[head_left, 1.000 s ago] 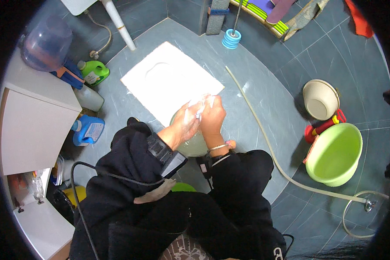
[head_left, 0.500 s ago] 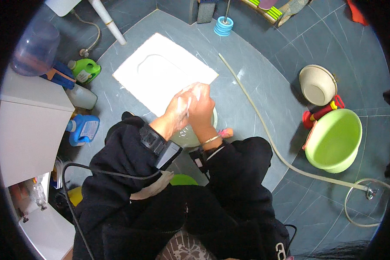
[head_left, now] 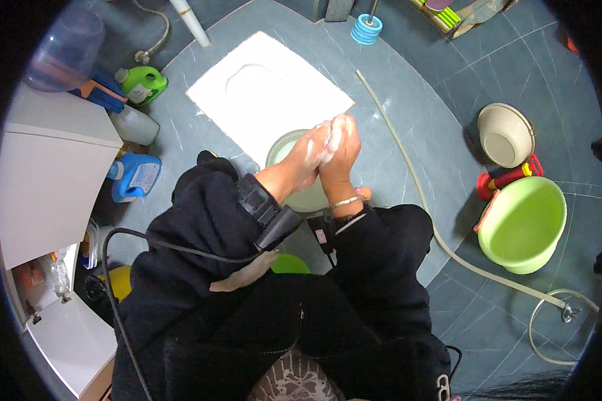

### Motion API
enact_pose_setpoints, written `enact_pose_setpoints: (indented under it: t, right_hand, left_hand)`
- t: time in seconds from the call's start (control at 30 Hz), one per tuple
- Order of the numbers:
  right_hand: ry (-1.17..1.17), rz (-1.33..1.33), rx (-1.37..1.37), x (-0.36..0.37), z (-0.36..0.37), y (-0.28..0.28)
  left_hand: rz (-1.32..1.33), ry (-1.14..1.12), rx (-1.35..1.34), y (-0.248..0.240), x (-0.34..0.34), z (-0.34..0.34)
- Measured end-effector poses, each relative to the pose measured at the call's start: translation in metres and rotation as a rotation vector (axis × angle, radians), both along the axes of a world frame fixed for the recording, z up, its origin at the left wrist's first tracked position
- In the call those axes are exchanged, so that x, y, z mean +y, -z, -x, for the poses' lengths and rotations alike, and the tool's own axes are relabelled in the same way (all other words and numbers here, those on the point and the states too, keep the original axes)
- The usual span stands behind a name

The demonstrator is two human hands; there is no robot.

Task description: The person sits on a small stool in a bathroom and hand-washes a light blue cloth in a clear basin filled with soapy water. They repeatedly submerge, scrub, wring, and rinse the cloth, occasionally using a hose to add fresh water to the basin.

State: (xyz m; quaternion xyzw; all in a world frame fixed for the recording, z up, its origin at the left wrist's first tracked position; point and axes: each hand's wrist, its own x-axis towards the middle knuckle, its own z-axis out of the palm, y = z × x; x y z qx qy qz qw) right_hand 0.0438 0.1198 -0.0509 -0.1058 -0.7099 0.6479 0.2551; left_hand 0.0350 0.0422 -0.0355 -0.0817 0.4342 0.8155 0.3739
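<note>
My left hand and my right hand are pressed together, fingers closed, with white lather on both. Whether anything lies between them is hidden. They are above the right side of a round, pale green-rimmed basin, which holds cloudy liquid and is partly covered by my hands and wrists. A bracelet circles my right wrist. Black straps with small devices sit at both sleeve cuffs, and a cable runs off the left one. Just beyond the basin lies a white squat toilet set in the floor.
On the right stand a light green tub, a cream bucket and a red-and-yellow pump-like tool. A pale hose crosses the floor. Left are a white cabinet, a blue bottle and a green bottle.
My view has shifted, so the room sits further right in the picture. My joined hands have turned and shifted against each other, staying together, and more of the basin shows beside them.
</note>
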Motion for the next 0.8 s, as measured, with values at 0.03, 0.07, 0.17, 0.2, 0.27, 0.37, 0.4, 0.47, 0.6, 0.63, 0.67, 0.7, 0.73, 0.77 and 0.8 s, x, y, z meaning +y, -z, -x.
enact_pose_setpoints:
  t: [0.03,0.07,0.17,0.2,0.27,0.37,0.4,0.47,0.6,0.63,0.67,0.7,0.73,0.77,0.8]
  right_hand:
    - [0.042,-0.075,-0.039,0.004,0.002,0.003]
    - [0.066,-0.275,0.029,0.008,0.006,0.006]
    - [0.058,-0.561,0.211,0.01,0.014,0.008]
    - [0.003,-0.462,0.25,0.01,0.014,0.007]
    - [-0.114,-0.328,0.252,0.008,0.013,0.002]
    - [-0.243,-0.319,0.19,0.011,0.006,-0.008]
    - [-0.234,-0.378,0.198,0.012,0.005,-0.01]
    - [-0.202,-0.477,0.214,0.015,0.002,-0.012]
    - [-0.113,-0.532,0.267,0.017,0.001,-0.01]
    - [-0.095,-0.532,0.281,0.017,0.001,-0.008]
    - [-0.074,-0.535,0.293,0.017,0.001,-0.007]
    - [-0.054,-0.549,0.301,0.018,0.0,-0.006]
    - [-0.031,-0.579,0.3,0.018,0.0,-0.005]
    - [-0.045,-0.426,0.251,0.018,-0.001,-0.004]
    - [-0.057,-0.288,0.192,0.018,-0.001,-0.002]
  left_hand:
    - [-0.017,0.029,0.118,-0.002,0.002,-0.004]
    - [0.005,0.02,0.119,-0.004,0.002,-0.006]
    - [0.046,0.051,0.234,-0.008,-0.004,-0.003]
    - [0.069,0.097,0.326,-0.008,-0.009,0.002]
    - [0.092,0.109,0.434,-0.006,-0.013,0.007]
    - [0.137,0.032,0.49,-0.002,-0.011,0.008]
    - [0.176,0.038,0.511,-0.001,-0.009,0.007]
    - [0.211,0.001,0.66,-0.002,-0.003,0.007]
    - [0.19,-0.06,0.968,-0.001,0.003,0.011]
    - [0.178,-0.047,0.984,0.0,0.002,0.012]
    - [0.226,0.015,0.965,0.001,0.001,0.012]
    - [0.264,0.075,0.937,0.003,-0.001,0.012]
    - [0.269,0.114,0.923,0.005,-0.004,0.012]
    - [0.337,0.143,0.889,0.007,-0.005,0.012]
    - [0.372,0.15,0.87,0.008,-0.006,0.013]
